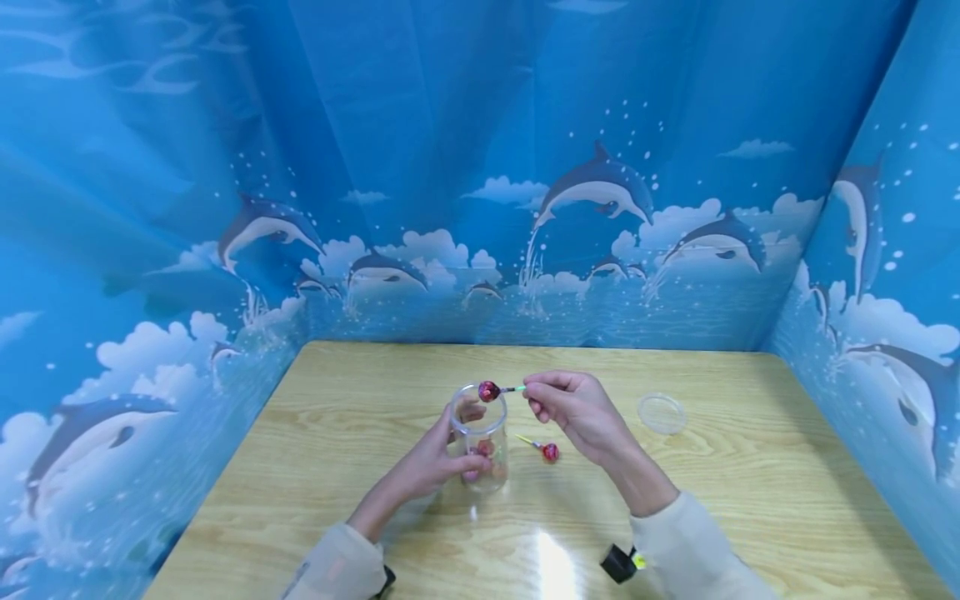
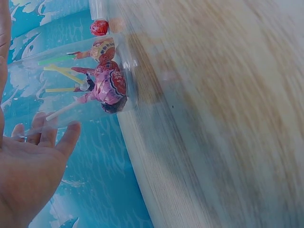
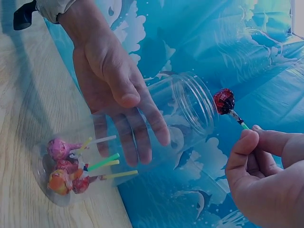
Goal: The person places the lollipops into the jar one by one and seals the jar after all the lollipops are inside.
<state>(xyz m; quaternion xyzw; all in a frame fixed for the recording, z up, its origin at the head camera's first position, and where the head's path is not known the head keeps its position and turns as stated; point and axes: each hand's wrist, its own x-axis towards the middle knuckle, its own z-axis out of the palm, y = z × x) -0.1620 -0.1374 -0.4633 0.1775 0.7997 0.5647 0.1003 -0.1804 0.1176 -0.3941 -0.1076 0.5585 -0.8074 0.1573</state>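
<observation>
My left hand [image 1: 435,458] grips the side of a clear plastic jar [image 1: 495,477], thumb on the near side and fingers behind it. Inside, several wrapped lollipops [image 2: 110,88] lie heads down at the bottom, their yellow, green and white sticks pointing toward the mouth. My right hand [image 1: 573,408] pinches the green stick of a dark red lollipop [image 3: 224,101] between thumb and forefinger. Its wrapped head is right at the jar's open mouth. Beside the jar, a red lollipop [image 1: 551,452] with a yellow stick lies on the table.
A round clear lid [image 1: 662,413] lies on the wooden table [image 1: 360,400], right of my right hand. Behind and beside the table hangs a blue curtain [image 1: 435,125] printed with dolphins. A small black object [image 1: 618,564] shows by my right sleeve.
</observation>
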